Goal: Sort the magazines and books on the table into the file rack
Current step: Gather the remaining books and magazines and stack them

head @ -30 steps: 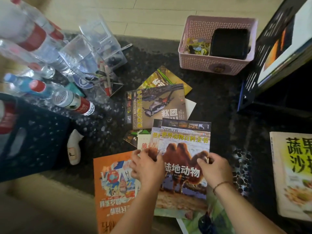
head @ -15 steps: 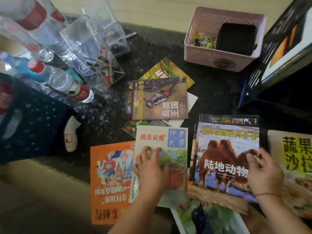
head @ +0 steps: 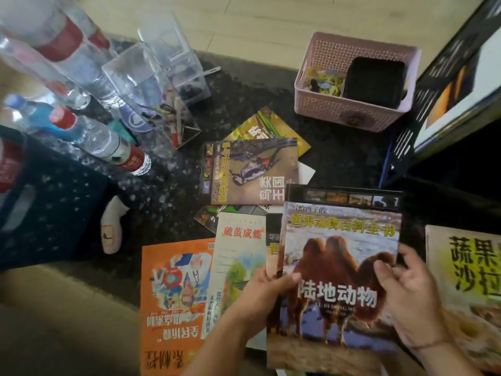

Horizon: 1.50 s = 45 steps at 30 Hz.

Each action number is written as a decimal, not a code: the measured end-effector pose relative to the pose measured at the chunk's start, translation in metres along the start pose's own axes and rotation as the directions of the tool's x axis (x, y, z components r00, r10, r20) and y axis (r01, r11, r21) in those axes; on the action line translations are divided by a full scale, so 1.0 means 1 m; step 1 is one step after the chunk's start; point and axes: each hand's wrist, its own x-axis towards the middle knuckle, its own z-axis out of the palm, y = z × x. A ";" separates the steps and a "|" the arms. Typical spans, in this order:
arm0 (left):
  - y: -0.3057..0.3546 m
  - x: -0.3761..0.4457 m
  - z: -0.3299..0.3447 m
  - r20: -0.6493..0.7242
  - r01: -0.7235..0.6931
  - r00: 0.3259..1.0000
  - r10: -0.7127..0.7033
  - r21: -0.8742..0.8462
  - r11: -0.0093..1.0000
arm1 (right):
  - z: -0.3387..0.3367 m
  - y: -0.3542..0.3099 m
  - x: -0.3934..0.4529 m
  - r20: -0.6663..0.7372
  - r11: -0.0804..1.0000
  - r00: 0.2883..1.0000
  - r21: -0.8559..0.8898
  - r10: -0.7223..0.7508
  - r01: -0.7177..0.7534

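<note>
While both hands grasp the camel book [head: 339, 267], the left hand [head: 267, 291] pinches its left edge and the right hand [head: 406, 291] clasps its right edge above the dark table [head: 339, 158].

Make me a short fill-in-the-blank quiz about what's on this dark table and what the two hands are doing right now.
1. Both hands, the left hand and the right hand, hold the glossy book whose cover shows a brown ____.
2. The pink perforated plastic basket has a ____ tray in it.
3. The flat magazine left of the white booklet has a cover coloured ____.
4. The magazine beyond the held book pictures a ____.

Missing words: camel; black; orange; bird
</note>
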 end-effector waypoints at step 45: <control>-0.035 -0.030 -0.085 -0.736 -0.175 0.676 -0.028 -0.198 0.964 | 0.160 0.060 -0.053 0.469 0.294 0.717 -0.689 -0.516 0.662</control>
